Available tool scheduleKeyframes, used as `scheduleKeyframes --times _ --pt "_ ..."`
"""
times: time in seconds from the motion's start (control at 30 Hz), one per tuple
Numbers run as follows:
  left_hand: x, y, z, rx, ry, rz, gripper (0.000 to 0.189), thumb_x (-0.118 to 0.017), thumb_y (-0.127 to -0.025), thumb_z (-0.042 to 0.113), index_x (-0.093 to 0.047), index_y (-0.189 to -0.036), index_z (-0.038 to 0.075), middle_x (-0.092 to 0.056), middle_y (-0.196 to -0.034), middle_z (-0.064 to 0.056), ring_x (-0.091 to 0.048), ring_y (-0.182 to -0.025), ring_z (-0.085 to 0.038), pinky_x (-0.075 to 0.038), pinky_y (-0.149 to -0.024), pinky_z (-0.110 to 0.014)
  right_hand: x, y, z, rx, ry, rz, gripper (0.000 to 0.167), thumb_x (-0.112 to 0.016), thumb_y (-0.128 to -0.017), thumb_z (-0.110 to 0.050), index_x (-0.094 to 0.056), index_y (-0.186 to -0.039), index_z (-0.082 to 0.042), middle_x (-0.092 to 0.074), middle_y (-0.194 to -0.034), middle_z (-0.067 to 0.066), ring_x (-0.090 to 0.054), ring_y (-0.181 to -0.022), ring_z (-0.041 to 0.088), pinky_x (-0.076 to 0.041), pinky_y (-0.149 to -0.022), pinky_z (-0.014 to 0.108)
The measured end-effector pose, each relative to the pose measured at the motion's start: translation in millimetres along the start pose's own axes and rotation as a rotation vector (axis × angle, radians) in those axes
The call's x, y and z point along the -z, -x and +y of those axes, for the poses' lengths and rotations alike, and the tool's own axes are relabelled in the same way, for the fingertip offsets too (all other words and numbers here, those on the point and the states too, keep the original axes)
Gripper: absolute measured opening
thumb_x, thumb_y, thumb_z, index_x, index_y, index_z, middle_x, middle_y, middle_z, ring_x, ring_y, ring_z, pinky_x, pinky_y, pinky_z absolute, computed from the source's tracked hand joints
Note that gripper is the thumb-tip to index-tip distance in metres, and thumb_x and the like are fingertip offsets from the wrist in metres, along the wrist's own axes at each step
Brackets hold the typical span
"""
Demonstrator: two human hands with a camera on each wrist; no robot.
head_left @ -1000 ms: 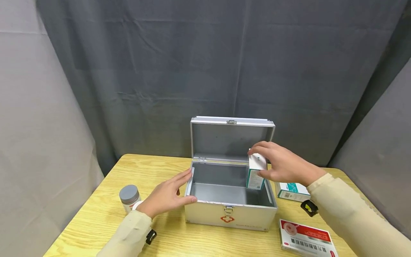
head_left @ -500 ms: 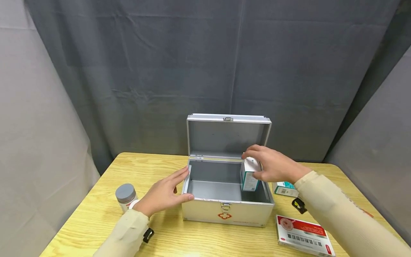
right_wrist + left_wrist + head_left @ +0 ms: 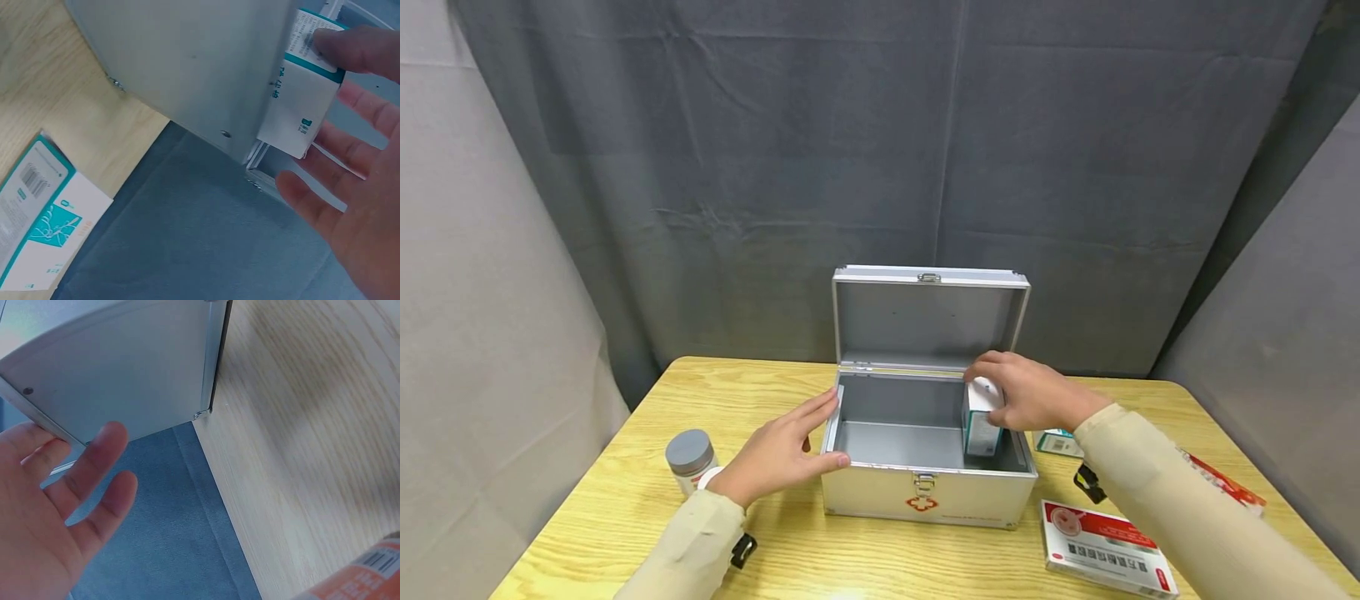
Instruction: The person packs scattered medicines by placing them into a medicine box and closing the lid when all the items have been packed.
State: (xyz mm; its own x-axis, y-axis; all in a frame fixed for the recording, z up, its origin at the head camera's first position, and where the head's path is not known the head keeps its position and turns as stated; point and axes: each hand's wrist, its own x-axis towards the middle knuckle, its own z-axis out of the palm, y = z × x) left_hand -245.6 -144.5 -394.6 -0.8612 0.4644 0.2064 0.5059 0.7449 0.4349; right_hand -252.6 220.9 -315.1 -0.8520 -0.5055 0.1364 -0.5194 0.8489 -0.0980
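Observation:
In the head view a silver first-aid case (image 3: 880, 492) with a red cross stands with its lid (image 3: 931, 321) raised. My right hand (image 3: 1026, 392) grips a white and teal medicine box (image 3: 982, 429), thumb on the near face and fingers on the far side. That box stands upright inside the case at its right end, its lower part below the rim. The right wrist view shows the same medicine box (image 3: 297, 106) between thumb and fingers. My left hand (image 3: 782, 454) rests on the case's left rim with fingers spread, the thumb at the front corner.
A white bottle with a grey cap (image 3: 691, 454) stands left of the case. To the right lie a red and white medicine box (image 3: 1105, 550), another white and teal box (image 3: 1058, 442) and a red packet (image 3: 1228, 483) partly behind the right forearm. A grey curtain (image 3: 775, 183) hangs behind the table.
My right hand has lowered the medicine box deeper into the right end of the case. The left hand has stayed on the left rim. The head view has shifted slightly.

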Motion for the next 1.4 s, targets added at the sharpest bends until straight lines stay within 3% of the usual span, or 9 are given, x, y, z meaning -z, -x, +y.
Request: scheduleKeyframes --times 0.47,0.87,1.17,1.4 --pt "-3.4 0.9 0.7 -0.016 0.018 0.005 0.087 -0.063 -0.082 0.07 -0.035 -0.155 0.03 -0.03 -0.163 0.017 -0.05 -0.067 0.002 -0.042 -0.065 -0.02 -11.2 3.5 6.6 0.011 0.013 -0.065 0.047 -0.079 -0.076 -0.013 -0.066 -0.121 -0.013 -0.064 -0.123 0.009 -0.061 -0.097 0.02 -0.055 -0.076 0.038" --pt "-6.0 -0.3 2.9 -0.01 0.018 0.014 0.087 -0.064 -0.082 0.07 -0.038 -0.154 0.028 -0.031 -0.162 0.018 -0.05 -0.067 0.002 -0.042 -0.065 -0.02 -14.8 8.3 10.9 0.027 -0.016 -0.044 0.045 -0.08 -0.078 -0.013 -0.065 -0.121 -0.015 -0.063 -0.129 0.01 -0.061 -0.108 0.025 -0.055 -0.084 0.044" --pt "-9.9 -4.3 6.0 -0.025 0.022 0.004 0.087 -0.062 -0.082 0.072 -0.036 -0.154 0.03 -0.03 -0.162 0.019 -0.051 -0.068 0.003 -0.042 -0.067 -0.02 -20.9 18.1 15.9 0.035 0.023 0.016 0.045 -0.081 -0.073 -0.013 -0.064 -0.114 -0.015 -0.063 -0.116 0.002 -0.055 -0.094 0.016 -0.049 -0.074 0.034" --pt "-9.2 -5.1 8.3 -0.034 0.02 0.011 0.087 -0.063 -0.082 0.071 -0.036 -0.154 0.029 -0.03 -0.162 0.017 -0.051 -0.067 0.003 -0.042 -0.067 -0.02 -23.6 22.6 17.9 0.042 0.016 0.044 0.042 -0.078 -0.076 -0.014 -0.063 -0.115 -0.016 -0.063 -0.12 0.003 -0.055 -0.096 0.016 -0.051 -0.075 0.035"
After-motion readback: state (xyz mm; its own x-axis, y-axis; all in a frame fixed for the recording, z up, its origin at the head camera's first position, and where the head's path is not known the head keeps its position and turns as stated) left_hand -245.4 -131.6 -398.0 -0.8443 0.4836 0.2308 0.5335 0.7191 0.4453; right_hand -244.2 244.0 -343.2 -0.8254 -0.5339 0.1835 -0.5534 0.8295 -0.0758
